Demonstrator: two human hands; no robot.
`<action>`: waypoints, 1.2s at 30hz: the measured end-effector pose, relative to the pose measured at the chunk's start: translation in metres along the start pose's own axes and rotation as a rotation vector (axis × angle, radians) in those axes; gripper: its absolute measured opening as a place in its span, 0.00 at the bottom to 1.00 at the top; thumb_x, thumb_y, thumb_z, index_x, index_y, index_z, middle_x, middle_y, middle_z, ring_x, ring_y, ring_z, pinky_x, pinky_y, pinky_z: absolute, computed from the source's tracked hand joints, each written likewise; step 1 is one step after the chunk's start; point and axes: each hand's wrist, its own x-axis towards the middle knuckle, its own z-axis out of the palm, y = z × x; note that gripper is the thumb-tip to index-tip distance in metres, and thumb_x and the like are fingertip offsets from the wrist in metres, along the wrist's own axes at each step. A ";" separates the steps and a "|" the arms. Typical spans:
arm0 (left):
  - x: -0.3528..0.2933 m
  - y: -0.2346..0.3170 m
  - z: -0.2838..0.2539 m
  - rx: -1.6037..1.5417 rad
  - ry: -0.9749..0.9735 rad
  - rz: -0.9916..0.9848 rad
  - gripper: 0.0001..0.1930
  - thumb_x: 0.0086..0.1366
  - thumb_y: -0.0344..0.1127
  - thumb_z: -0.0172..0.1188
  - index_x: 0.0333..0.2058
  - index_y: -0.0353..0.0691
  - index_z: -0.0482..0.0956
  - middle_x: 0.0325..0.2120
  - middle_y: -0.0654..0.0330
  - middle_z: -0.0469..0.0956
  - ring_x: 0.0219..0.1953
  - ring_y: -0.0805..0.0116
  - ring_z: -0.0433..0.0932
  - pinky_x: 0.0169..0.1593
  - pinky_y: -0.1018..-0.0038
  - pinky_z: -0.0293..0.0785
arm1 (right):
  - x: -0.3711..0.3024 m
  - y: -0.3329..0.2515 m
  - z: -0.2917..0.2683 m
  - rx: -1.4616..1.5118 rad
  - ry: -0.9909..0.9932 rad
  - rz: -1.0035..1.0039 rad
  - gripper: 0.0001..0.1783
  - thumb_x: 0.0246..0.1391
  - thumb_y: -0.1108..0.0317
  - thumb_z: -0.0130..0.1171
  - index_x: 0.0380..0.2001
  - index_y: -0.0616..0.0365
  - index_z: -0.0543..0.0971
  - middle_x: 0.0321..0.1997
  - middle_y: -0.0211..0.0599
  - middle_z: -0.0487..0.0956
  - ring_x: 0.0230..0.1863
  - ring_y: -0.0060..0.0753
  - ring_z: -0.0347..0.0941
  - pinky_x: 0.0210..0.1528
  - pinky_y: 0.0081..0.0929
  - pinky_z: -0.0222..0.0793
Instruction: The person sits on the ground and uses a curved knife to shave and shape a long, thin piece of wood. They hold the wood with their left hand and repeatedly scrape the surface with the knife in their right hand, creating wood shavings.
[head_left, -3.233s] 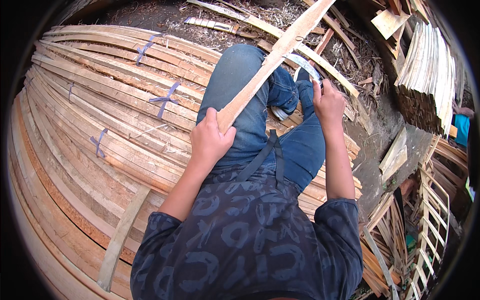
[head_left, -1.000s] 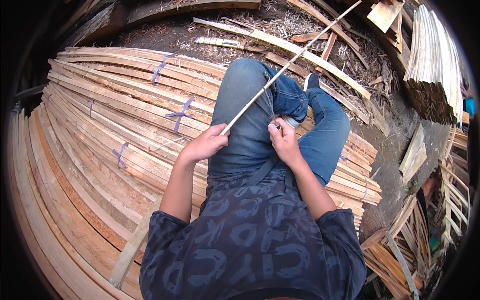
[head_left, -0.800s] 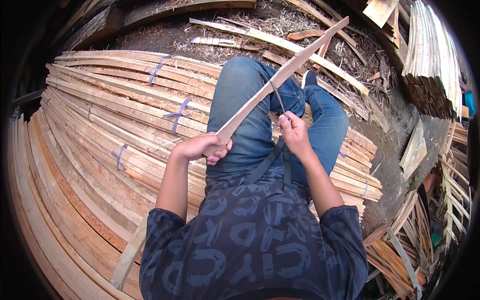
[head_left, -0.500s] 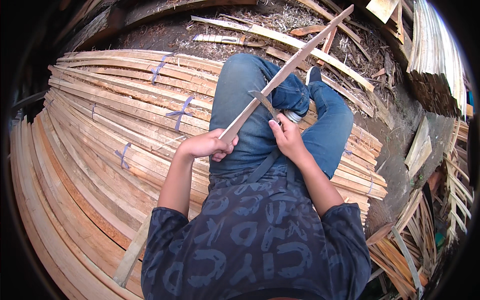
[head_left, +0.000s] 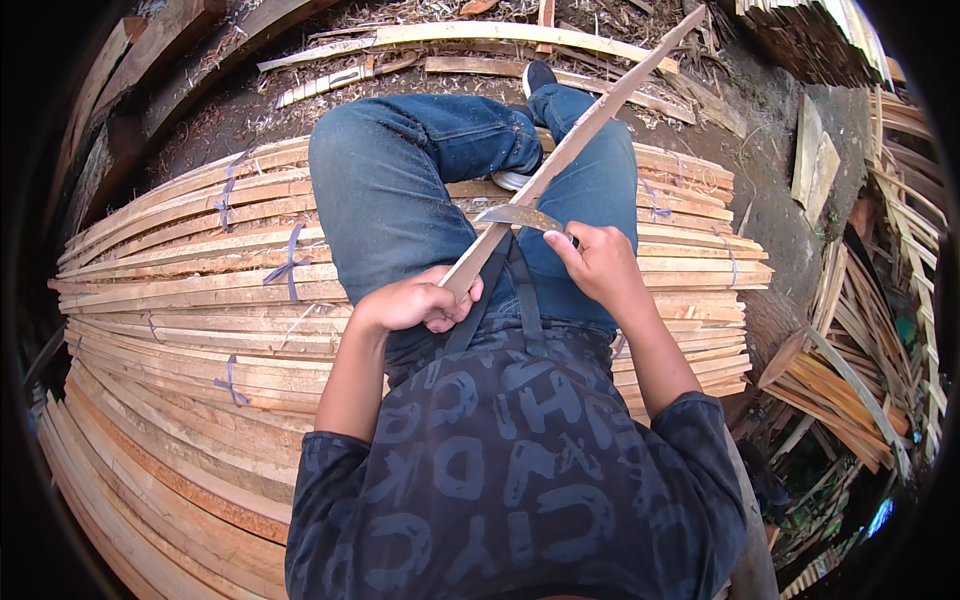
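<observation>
My left hand (head_left: 425, 300) is closed round the near end of a long, pale wooden slat (head_left: 575, 145). The slat slants up and away to the right across my legs, tapering toward its far end. In my right hand (head_left: 598, 262) is a knife with a curved blade (head_left: 520, 215), its handle mostly hidden by my fingers. The blade lies across the slat, a short way beyond my left hand. Two dark straps (head_left: 522, 300) hang at my waist, just below the blade.
I sit on stacked wooden slats (head_left: 190, 270), some tied with purple strips (head_left: 288, 264). A sheathed-looking long tool (head_left: 325, 84) lies among shavings on the ground ahead. Loose boards (head_left: 814, 160) and a heap of split wood (head_left: 840, 400) are at the right.
My view has turned, so the surroundings appear shifted. The knife sits nearer to my left hand along the slat than before. Both hands keep their holds.
</observation>
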 end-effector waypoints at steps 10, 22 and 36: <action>0.003 -0.015 0.006 0.016 0.073 -0.128 0.17 0.50 0.28 0.46 0.41 0.34 0.67 0.21 0.64 0.64 0.17 0.78 0.59 0.20 0.80 0.56 | -0.010 -0.005 0.033 -0.134 0.004 -0.056 0.27 0.57 0.45 0.57 0.18 0.60 0.75 0.13 0.48 0.73 0.20 0.53 0.74 0.22 0.43 0.68; 0.001 -0.017 0.008 -0.104 0.057 -0.123 0.19 0.49 0.30 0.47 0.42 0.35 0.65 0.21 0.63 0.64 0.16 0.78 0.59 0.20 0.79 0.56 | -0.017 0.018 0.033 -0.210 0.089 0.078 0.30 0.56 0.41 0.56 0.17 0.58 0.76 0.13 0.47 0.75 0.18 0.51 0.76 0.20 0.40 0.70; 0.010 -0.021 0.005 -0.427 -0.055 -0.147 0.20 0.45 0.28 0.47 0.41 0.35 0.64 0.20 0.63 0.64 0.14 0.79 0.59 0.19 0.80 0.54 | -0.018 0.020 0.025 -0.252 0.064 0.123 0.30 0.55 0.41 0.57 0.16 0.58 0.77 0.12 0.49 0.74 0.18 0.52 0.75 0.20 0.42 0.70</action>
